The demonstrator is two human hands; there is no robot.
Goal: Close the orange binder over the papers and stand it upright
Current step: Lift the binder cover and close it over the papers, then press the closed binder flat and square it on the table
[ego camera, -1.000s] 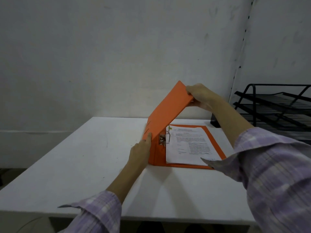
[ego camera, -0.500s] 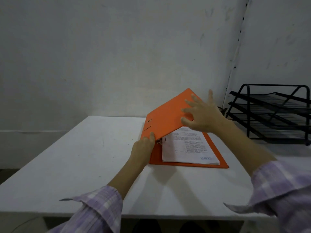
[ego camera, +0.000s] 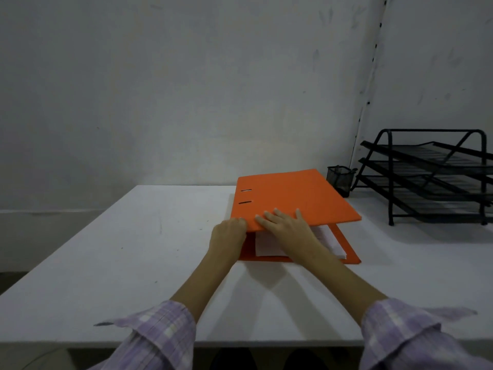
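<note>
The orange binder lies flat on the white table, its top cover lowered almost level over the white papers. The papers show only at the near edge, under the cover. My left hand grips the binder's near left corner at the spine, fingers curled against the cover's edge. My right hand lies palm-down with fingers spread on the near edge of the cover, pressing it. The ring mechanism is hidden.
A black wire tiered paper tray stands at the table's far right. A small black mesh pen cup sits just behind the binder's far right corner. A grey wall runs close behind the table.
The cover has swung down from a steep tilt to nearly flat over the papers. My right hand slid from the cover's far edge to its near edge; my left hand stayed at the spine.
</note>
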